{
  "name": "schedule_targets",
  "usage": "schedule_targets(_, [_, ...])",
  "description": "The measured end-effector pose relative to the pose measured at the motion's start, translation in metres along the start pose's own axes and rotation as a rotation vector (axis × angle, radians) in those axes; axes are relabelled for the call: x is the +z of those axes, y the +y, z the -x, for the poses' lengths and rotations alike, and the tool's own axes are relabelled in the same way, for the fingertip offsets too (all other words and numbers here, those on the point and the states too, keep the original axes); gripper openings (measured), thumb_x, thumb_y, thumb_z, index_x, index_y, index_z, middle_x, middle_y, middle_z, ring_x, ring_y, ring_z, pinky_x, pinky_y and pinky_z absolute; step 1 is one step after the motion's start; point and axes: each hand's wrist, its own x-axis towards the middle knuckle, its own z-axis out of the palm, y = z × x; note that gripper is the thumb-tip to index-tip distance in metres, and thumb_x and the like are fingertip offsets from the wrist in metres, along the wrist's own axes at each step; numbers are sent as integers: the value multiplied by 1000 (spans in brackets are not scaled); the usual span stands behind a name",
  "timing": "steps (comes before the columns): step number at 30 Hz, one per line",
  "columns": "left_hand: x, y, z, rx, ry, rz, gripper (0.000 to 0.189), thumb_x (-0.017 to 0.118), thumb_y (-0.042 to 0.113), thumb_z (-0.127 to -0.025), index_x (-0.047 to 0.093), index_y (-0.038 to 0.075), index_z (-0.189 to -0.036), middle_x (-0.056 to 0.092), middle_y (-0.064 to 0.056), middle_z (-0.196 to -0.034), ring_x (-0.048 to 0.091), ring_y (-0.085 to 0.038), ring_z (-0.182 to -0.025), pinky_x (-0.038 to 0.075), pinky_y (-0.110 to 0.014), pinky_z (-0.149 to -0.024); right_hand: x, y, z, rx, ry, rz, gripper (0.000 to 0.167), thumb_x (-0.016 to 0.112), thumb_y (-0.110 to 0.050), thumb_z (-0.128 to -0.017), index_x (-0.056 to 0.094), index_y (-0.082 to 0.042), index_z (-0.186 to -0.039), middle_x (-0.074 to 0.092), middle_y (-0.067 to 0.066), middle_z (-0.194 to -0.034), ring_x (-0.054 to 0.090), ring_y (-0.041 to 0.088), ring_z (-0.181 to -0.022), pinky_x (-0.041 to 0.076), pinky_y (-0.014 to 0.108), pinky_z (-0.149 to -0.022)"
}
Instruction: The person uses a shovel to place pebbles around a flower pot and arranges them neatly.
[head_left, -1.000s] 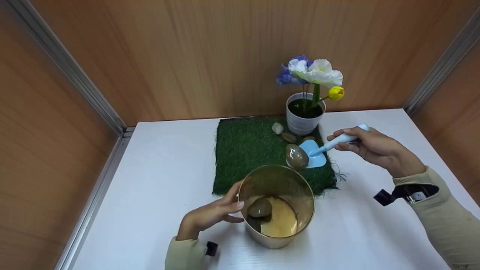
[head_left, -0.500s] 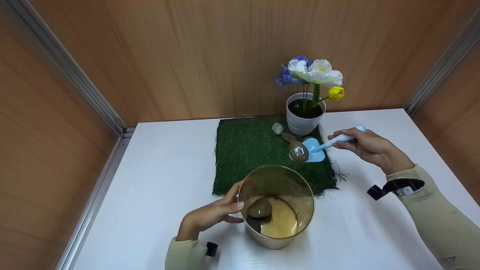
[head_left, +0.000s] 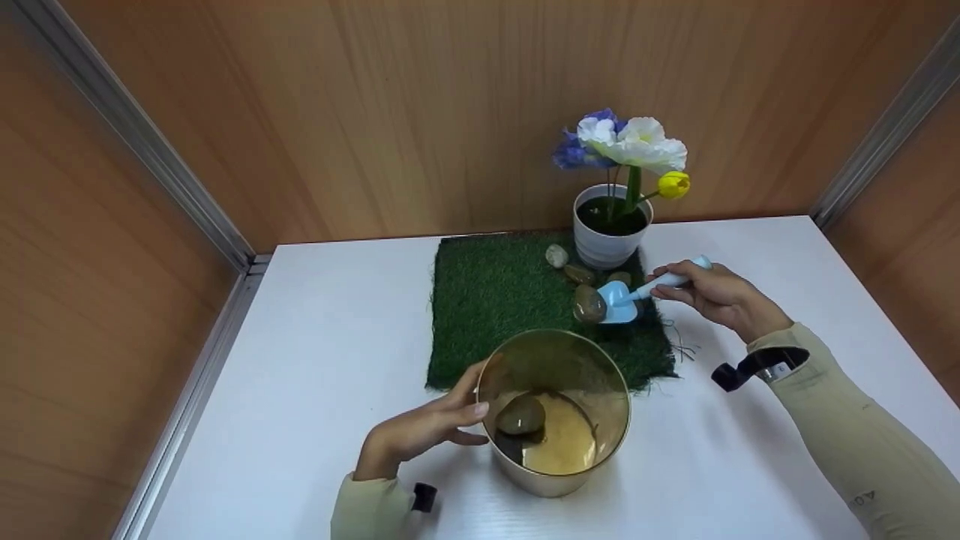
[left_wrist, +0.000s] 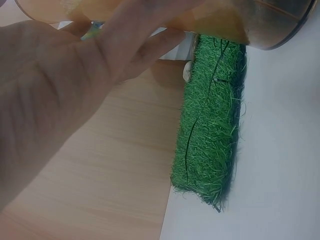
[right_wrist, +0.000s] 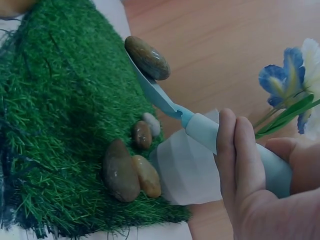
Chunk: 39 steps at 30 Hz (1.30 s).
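Observation:
My right hand (head_left: 724,296) grips the handle of a light blue toy trowel (head_left: 619,304). A smooth brown stone (right_wrist: 148,57) lies on the trowel's blade, raised over the artificial grass mat (head_left: 495,300). In the head view, this carried stone (head_left: 589,304) hangs over the right half of the mat. My left hand (head_left: 427,427) holds the left side of a gold bucket (head_left: 551,484), its thumb at the rim and other fingers partly hidden behind the wall. Inside the bucket lies a dark rounded stone (head_left: 520,416).
A white pot (head_left: 606,244) with artificial flowers (head_left: 634,142) stands at the mat's back right corner. Beside it rest a white pebble (head_left: 556,256) and several brown stones (right_wrist: 121,170). Wooden panels (head_left: 420,112) enclose the white table (head_left: 330,337).
My right hand has moved left, bringing the trowel and the stone on it a little left over the mat. The left hand and the bucket stay in place.

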Motion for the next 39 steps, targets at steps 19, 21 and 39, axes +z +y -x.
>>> schedule_targets(19, [0,-1,-1,14,-5,9,83,49,45,-111,-2,21,-171,-4,-19,-176,26,-45,-157,45,-60,-114,-2,15,-27,30,115,-20,32,47,-6,-112,75,1,-98,72,14,-100,78,20,-89,59,22,-91])
schedule_targets(21, [0,-1,-1,12,-6,10,83,49,45,-111,-3,21,-171,-4,-20,-176,27,-45,-156,45,-59,-114,-2,16,-28,34,117,-23,31,48,-7,-112,75,1,-99,74,13,-99,78,20,-90,59,22,-91])
schedule_targets(39, [0,-1,-1,9,-6,10,84,48,45,-111,-5,20,-171,-9,-19,-176,24,-46,-157,44,-61,-114,0,16,-11,-29,208,-155,31,50,-8,-111,76,1,-96,72,13,-99,79,21,-92,57,22,-96])
